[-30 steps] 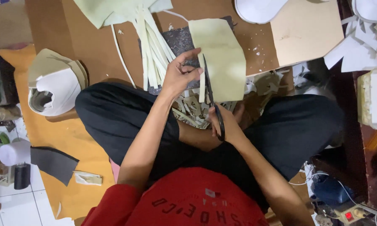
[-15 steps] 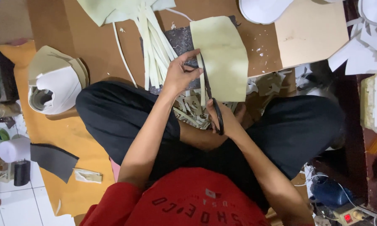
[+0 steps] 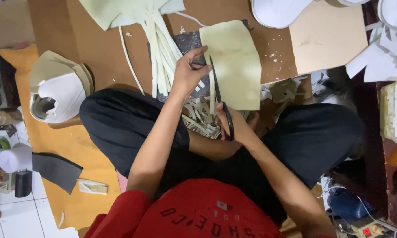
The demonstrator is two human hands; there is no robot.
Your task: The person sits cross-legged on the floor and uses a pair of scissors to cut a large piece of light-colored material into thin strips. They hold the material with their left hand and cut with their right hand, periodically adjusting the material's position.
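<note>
Seated cutting of a pale foam sheet [image 3: 231, 61]. Black scissors [image 3: 220, 99] are held closed-fisted in the right hand [image 3: 233, 125], blades pointing away from the grip along the sheet's left edge, parallel to its long axis. The narrow strip [image 3: 212, 92] being parted is pinched at its far end by the left hand [image 3: 189, 72], just left of the blades. Cut strips [image 3: 161, 53] lie farther left.

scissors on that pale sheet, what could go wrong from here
1. The left hand pinches the pale sheet right beside the scissors blades, so a fingertip could get nicked.
2. The cut strip is narrow; a small wobble of the right hand could make it uneven or sever it.
3. Scraps piled in the lap might snag the sheet.
</note>
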